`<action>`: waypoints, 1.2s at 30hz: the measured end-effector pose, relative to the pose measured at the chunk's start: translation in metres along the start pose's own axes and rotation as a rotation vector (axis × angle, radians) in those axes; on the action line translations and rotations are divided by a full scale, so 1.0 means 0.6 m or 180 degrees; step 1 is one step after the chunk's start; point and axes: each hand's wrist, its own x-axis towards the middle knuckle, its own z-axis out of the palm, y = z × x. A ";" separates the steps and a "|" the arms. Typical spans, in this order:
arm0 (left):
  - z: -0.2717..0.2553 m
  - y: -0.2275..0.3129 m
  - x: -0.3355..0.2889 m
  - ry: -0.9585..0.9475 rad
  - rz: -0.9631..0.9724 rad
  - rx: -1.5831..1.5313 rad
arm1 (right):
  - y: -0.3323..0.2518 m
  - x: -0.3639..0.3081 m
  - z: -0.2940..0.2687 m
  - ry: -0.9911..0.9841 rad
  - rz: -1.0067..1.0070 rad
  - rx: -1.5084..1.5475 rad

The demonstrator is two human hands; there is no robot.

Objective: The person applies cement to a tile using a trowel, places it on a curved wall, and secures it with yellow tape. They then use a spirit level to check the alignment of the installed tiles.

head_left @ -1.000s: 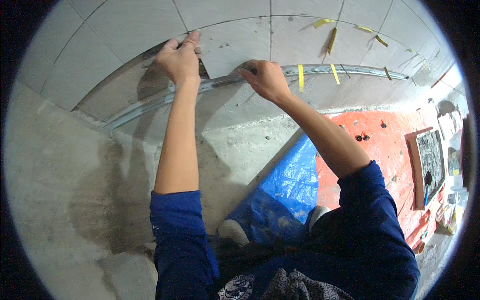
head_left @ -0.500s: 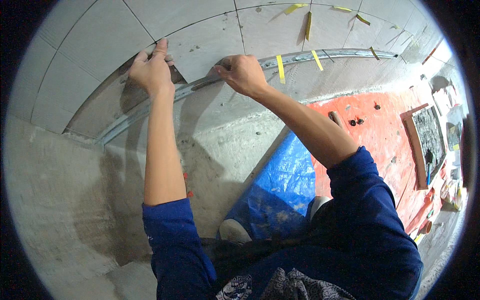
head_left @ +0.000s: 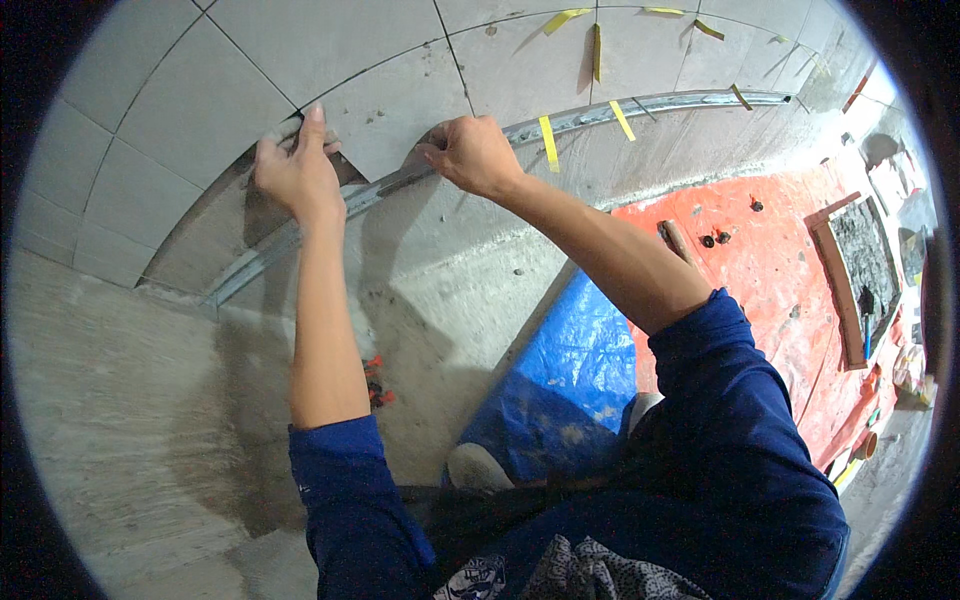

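A grey wall tile (head_left: 395, 105) sits in the tiled wall above a metal rail (head_left: 255, 262). At its upper left, my left hand (head_left: 300, 172) is closed around the tile's edge, thumb upward and fingers bent, beside a dark untiled gap (head_left: 205, 215). Along the tile's lower edge my right hand (head_left: 478, 155) is curled closed just above the rail. Its fingertips are turned to the wall, and what they pinch is hidden. Neighbouring tiles (head_left: 205, 100) border the held one at the left and above.
Yellow strips (head_left: 549, 143) hang at the rail and joints. A blue sheet (head_left: 560, 375) and a red sheet (head_left: 760, 250) cover the floor, with small black pieces (head_left: 708, 240) on the red. At far right lies a tray of grey mortar (head_left: 865, 265). Red-and-black bits (head_left: 378, 385) lie near my left forearm.
The view has shifted slightly, so the wall appears a little lower and more of the red-and-black bits show. Both hands keep their places at the tile.
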 end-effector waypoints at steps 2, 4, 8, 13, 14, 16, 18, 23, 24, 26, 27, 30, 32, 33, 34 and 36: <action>0.002 0.013 -0.018 -0.0012 0.0416 0.0538 | -0.001 -0.002 -0.004 -0.0020 -0.0043 0.0053; 0.000 0.026 -0.043 -0.0084 0.1080 0.1541 | -0.003 -0.005 -0.007 -0.0070 -0.0039 -0.0055; -0.002 0.026 -0.102 -0.0717 0.2203 0.2995 | -0.008 -0.009 -0.007 -0.0041 -0.0161 -0.0238; 0.003 0.001 -0.114 -0.1034 0.2037 0.3428 | -0.007 -0.024 0.000 -0.0055 -0.0274 -0.0058; 0.002 -0.003 -0.111 -0.0990 0.2071 0.3385 | -0.005 -0.027 0.001 -0.0055 -0.0315 -0.0065; -0.002 -0.006 -0.105 -0.0950 0.2053 0.3409 | -0.002 -0.033 0.002 -0.0105 -0.0386 -0.0153; -0.006 -0.007 -0.103 -0.0964 0.1943 0.3541 | 0.003 -0.039 0.002 -0.0173 -0.0452 -0.0202; -0.010 -0.009 -0.101 -0.1000 0.1932 0.3890 | 0.016 -0.066 0.001 -0.0457 -0.0375 -0.0368; -0.010 -0.010 -0.101 -0.0991 0.1979 0.3962 | 0.018 -0.071 0.000 -0.0481 -0.0456 -0.0383; -0.009 -0.012 -0.101 -0.0952 0.1998 0.3966 | 0.021 -0.082 -0.002 -0.0652 -0.0514 -0.0487; -0.009 -0.014 -0.101 -0.0934 0.2009 0.3966 | 0.022 -0.086 -0.004 -0.0669 -0.0537 -0.0484; -0.006 -0.017 -0.099 -0.0874 0.1998 0.3970 | 0.026 -0.092 -0.010 -0.0848 -0.0405 -0.0554; -0.005 -0.018 -0.098 -0.0851 0.2058 0.3936 | 0.030 -0.092 -0.012 -0.0839 -0.0349 -0.0517; -0.005 -0.019 -0.098 -0.0839 0.2088 0.3919 | 0.032 -0.091 -0.013 -0.0783 -0.0387 -0.0505; -0.005 -0.019 -0.097 -0.0843 0.2084 0.3935 | 0.034 -0.091 -0.013 -0.0754 -0.0398 -0.0515; -0.006 -0.019 -0.096 -0.0849 0.2074 0.3969 | 0.038 -0.091 -0.013 -0.0736 -0.0447 -0.0530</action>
